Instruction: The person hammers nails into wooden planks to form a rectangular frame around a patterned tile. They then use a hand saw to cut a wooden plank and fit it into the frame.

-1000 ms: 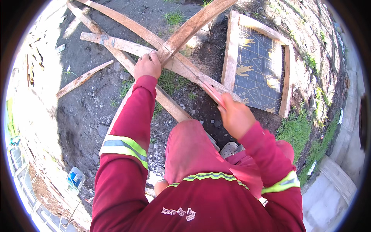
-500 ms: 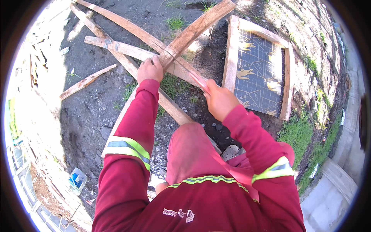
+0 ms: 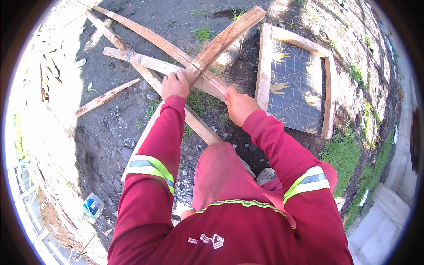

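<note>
A short wooden beam [image 3: 227, 40] lies slanted across a long wooden strip [image 3: 141, 33] and another board [image 3: 154, 63]. My left hand [image 3: 175, 85] grips the beam's near end, fingers curled against the wood. My right hand [image 3: 241, 106] is closed round the pinkish-red handle of a handsaw [image 3: 217, 85]. Its thin blade, seen nearly edge-on, crosses the beam just beyond my left hand. How deep the blade sits in the wood cannot be made out. A further board [image 3: 201, 126] runs under the others toward my knee.
To the right lies a wooden frame [image 3: 263, 66] backed by a dark printed panel [image 3: 293, 84]. A loose stick [image 3: 106, 98] rests on the dirt at left, and a clear container with something blue [image 3: 92, 206] stands lower left. Grass [image 3: 342, 152] and a concrete edge [image 3: 397, 176] are at right.
My right hand has pushed the saw forward and left, toward the beam. My left hand keeps its grip on the beam. The whole view has shifted slightly.
</note>
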`<state>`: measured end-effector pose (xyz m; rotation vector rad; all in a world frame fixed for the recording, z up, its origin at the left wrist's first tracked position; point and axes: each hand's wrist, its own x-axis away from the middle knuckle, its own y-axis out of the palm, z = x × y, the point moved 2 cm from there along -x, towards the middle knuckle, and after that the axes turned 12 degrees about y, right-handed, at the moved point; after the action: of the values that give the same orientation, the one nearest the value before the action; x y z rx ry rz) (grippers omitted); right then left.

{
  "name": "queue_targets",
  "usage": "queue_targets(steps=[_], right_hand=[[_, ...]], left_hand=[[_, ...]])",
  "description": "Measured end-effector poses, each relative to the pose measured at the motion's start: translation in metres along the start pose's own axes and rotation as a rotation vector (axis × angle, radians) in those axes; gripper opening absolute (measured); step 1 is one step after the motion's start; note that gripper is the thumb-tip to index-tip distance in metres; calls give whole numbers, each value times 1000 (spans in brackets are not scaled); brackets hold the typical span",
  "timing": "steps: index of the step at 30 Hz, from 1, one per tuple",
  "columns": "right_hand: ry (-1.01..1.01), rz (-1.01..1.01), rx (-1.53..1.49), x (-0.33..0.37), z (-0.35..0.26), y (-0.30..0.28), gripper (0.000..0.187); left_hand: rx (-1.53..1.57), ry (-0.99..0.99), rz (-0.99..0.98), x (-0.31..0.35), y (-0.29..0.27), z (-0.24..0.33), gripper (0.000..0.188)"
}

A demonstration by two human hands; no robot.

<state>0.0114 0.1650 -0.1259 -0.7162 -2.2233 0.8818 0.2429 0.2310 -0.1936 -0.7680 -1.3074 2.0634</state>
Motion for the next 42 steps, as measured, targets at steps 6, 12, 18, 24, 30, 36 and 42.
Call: queue_targets(steps=[6,12,18,24,30,36,42], right_hand=[[112,-31,32,118,15,-68,25],[178,-52,43,158,48,-60,26],[139,-33,102,131,33,-70,24],[68,-30,-22,8,-25,-42,22],[145,-114,-5,93,20,-50,23],[70,-95,-30,44,11,-42,23],[50,55,-151,-11,4,11,28]], left_hand=[[26,37,85,3,2,-7,39],[-61,260,-47,-53,-14,47,69],[-197,380,-753,-128,7,117,81],[-273,492,-677,-119,14,131,56],[-264,475,-716,-115,22,130,50],[-351,548,-764,-109,25,143,45],[-339,802,-719,-97,10,152,44]])
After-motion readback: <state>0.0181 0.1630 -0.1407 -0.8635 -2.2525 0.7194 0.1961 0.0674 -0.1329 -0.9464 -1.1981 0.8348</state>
